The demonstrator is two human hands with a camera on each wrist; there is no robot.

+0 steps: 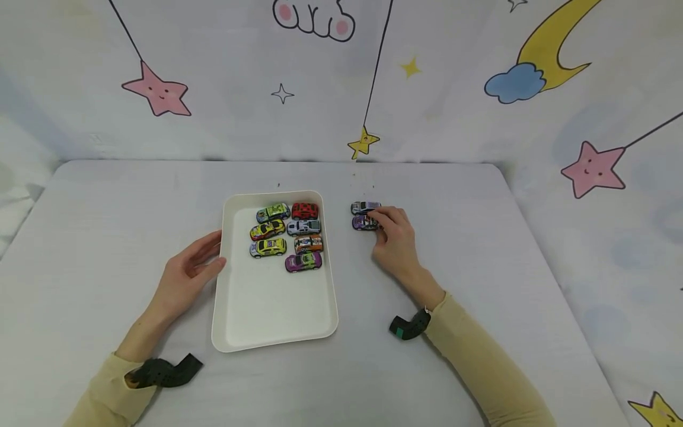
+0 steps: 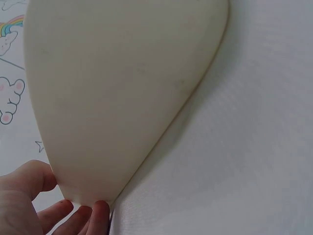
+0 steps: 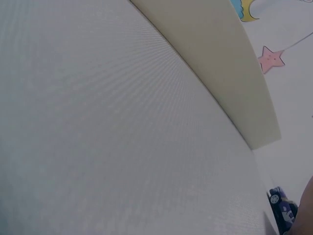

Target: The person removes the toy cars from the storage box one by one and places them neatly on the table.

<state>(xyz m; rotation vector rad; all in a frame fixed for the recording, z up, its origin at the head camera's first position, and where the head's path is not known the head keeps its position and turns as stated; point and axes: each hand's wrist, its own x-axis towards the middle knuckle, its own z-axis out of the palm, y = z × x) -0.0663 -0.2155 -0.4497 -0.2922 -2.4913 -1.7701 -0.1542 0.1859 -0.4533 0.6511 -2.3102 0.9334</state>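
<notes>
My left hand (image 1: 187, 276) rests against the outer left wall of a white tray (image 1: 274, 314), its fingers slightly bent. In the left wrist view, the thumb and fingertips touch the tray's side. Several small toy cars lie in the upper part of the tray, among them a red car (image 1: 305, 210), a yellow-green car (image 1: 268, 248) and a purple-green car (image 1: 303, 262). Right of the tray, my right hand (image 1: 397, 243) pinches a purple toy car (image 1: 364, 222) by its right end. Just behind it stands a silver-white toy car (image 1: 363, 207). The right wrist view shows only part of the hand.
A white cloth-covered table (image 1: 459, 237) spreads around the tray. Behind it hangs a white backdrop with printed stars and a moon (image 1: 555, 44). Dark camera straps (image 1: 165, 372) sit on both wrists.
</notes>
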